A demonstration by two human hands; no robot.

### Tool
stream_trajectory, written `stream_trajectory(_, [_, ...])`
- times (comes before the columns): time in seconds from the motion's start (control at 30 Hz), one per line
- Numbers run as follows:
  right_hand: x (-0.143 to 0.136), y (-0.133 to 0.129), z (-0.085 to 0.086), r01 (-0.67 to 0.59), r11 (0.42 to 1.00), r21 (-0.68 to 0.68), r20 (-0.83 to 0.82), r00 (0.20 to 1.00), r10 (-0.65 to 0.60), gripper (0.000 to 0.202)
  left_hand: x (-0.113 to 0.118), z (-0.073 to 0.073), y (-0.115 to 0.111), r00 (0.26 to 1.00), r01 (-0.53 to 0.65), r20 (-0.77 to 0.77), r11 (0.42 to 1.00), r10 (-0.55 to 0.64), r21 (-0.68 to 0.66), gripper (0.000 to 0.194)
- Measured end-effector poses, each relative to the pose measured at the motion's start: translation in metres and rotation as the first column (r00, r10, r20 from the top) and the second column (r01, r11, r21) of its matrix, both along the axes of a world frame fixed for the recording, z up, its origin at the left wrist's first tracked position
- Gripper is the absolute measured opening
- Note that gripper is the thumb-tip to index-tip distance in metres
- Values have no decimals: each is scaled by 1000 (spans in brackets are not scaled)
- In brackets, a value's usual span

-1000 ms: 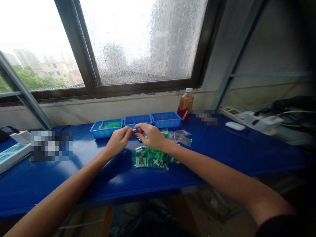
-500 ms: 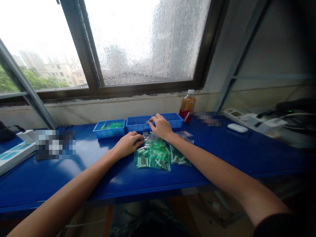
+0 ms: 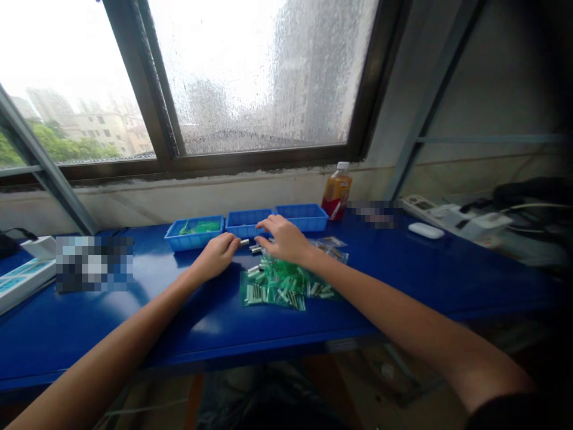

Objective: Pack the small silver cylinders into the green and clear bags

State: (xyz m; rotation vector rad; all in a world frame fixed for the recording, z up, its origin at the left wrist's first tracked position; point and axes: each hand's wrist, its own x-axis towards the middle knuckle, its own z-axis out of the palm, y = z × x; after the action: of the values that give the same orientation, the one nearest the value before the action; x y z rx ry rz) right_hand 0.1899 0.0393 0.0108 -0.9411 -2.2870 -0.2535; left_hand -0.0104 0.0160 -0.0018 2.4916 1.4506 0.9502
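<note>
A small whitish cylinder [image 3: 244,242] is pinched in my left hand [image 3: 217,255], which hovers over the desk left of the pile. My right hand [image 3: 284,239] has thumb and fingers apart beside it, with nothing visible between them. Several small metallic pieces [image 3: 255,248] lie between the two hands. Below my right hand are green-tinted clear bags [image 3: 273,289] with whitish cylinders inside. Part of another bag [image 3: 338,257] shows beyond my right wrist.
Blue trays line the back: the left one [image 3: 192,242] holds green bags, with a middle tray [image 3: 244,230] and a right tray [image 3: 311,226] alongside. A drink bottle [image 3: 337,192] stands behind. Power strips [image 3: 22,278] and a white case [image 3: 425,231] lie at the sides.
My left hand has drawn back left from the pile and now shows a cylinder in its fingertips. My right hand has come down slightly left and its fingers have opened.
</note>
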Motion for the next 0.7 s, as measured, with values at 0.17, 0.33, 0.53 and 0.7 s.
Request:
stream_trajectory(0.17, [-16,-16,-4,-129,992,17,67,990,128,15,2,6,-6,994,31,104,998,-26,-45,37])
stream_trajectory(0.33, [-17,-16,-7,-101,994,-28,-13,995,101,22,6,5,-9,973,81,224,993,-60,-84,36])
stream_trajectory(0.53, [-18,-19,-5,-75,985,-153,-74,995,65,34,7,6,-13,957,132,264,991,-124,-13,24])
stream_trajectory(0.7, [-19,-21,-6,-106,980,-167,-170,982,77,21,5,3,-9,964,108,248,994,-101,-17,23])
